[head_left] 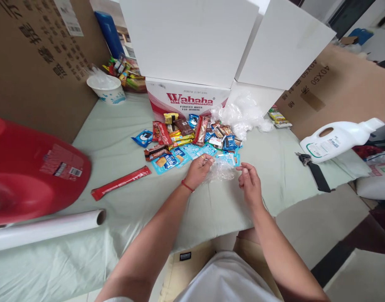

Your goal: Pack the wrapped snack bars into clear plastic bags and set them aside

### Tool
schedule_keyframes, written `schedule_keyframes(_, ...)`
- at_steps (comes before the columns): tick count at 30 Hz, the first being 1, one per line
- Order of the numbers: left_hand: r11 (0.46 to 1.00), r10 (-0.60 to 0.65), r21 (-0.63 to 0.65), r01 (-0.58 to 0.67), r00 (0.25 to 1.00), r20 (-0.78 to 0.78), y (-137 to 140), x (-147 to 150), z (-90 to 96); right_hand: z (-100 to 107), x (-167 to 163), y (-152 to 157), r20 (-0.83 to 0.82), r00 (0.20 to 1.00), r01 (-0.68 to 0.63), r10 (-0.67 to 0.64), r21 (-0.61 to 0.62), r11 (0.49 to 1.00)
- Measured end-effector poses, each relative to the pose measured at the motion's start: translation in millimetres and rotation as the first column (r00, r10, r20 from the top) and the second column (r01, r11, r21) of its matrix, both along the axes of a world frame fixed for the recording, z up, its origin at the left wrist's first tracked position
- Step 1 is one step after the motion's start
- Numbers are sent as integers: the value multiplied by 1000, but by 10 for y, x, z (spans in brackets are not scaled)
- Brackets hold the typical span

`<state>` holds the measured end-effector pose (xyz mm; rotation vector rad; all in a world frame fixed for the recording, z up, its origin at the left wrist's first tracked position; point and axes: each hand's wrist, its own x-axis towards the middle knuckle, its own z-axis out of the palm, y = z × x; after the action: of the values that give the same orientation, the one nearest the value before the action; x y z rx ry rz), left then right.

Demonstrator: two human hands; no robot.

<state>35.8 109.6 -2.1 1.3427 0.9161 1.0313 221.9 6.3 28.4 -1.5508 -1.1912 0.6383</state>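
A crumpled clear plastic bag [222, 171] is pinched between the thumb and fingers of my left hand [199, 171], which wears a red cord at the wrist. Just right of the bag is my right hand [249, 182], index finger stretched toward it and the other fingers loosely curled; nothing shows in its grasp. Beyond both hands lies a pile of wrapped snacks [188, 136] in red, brown, yellow and blue packets. Light-blue snack packets [163, 162] lie along its near side, partly behind my left hand and the bag.
A white Wahaba-style printed carton [189, 100] stands behind the snacks, beside bunched clear plastic bags [243, 113]. Leftward are a red stick packet [121, 182], a large red jug [38, 167], a white roll [50, 228] and a paper tub [107, 88]. Rightward lie a white bottle [337, 140] and keys [304, 159].
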Motion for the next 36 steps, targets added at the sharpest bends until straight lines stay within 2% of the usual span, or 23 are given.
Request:
schedule_keyframes(3, 1000, -3, 13, 3, 1000, -4, -4, 7, 8, 21, -62, 73, -166, 986, -32, 18, -81, 996)
schedule_keyframes(6, 1000, 14, 14, -14, 1000, 0, -1, 10, 7, 49, -97, 126, -219, 976, -38, 18, -90, 995)
schedule_keyframes(15, 969, 244, -22, -245, 970, -5, 106, -60, -72, 67, -10, -65, -249, 964, 49, -96, -186, 981)
schedule_keyframes(20, 962, 270, -32, -270, 963, -11, 111, -58, -97, 17, 30, -178, -235, 964, 75, -123, -205, 976)
schedule_keyframes(23, 970, 240, -20, -241, 970, -28, 97, -63, -73, -13, 105, -239, -148, 982, 88, -118, -198, 976)
schedule_keyframes(26, 981, 195, 3, -195, 980, -47, 81, -72, -33, 23, 248, -273, 114, 989, 112, -98, -123, 986)
schedule_keyframes(28, 987, 157, 20, -156, 986, -62, 66, -70, -11, 80, 362, -263, 339, 937, 96, -86, -13, 995)
schedule_keyframes(30, 991, 128, 36, -125, 989, -79, 46, -59, 0, 140, 457, -230, 497, 863, 64, -94, 75, 995)
schedule_keyframes(33, 993, 114, 49, -109, 988, -102, 15, -31, -1, 197, 474, -194, 554, 815, 111, -172, 143, 984)
schedule_keyframes(36, 991, 133, 49, -128, 984, -116, 0, -11, -8, 197, 287, -244, 521, 823, 140, -225, 198, 970)
